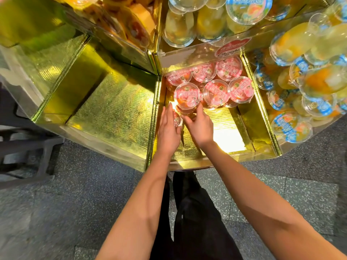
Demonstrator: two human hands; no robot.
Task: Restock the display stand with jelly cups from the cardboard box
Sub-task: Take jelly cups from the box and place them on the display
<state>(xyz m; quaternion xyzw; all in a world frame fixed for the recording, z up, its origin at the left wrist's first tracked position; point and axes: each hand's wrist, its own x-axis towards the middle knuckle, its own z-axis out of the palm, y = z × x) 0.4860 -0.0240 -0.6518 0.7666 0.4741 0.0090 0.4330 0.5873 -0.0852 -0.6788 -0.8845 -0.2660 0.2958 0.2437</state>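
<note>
— Where do we have our hands, seen from the head camera?

— Close together, inside the middle compartment of the gold foil-lined display stand (187, 162). Our left hand (168, 130) lays straight fingers against the front clear plastic jelly cup with a pink lid (186, 95). Our right hand (200, 126) curls its fingers round that cup's lower part from the other side.

— And around it?

— More pink-lidded jelly cups (228, 68) sit touching one another just behind it. Blue-lidded clear cups (317, 106) are piled in the right compartment. A grey speckled floor (93, 203) lies below us.
</note>
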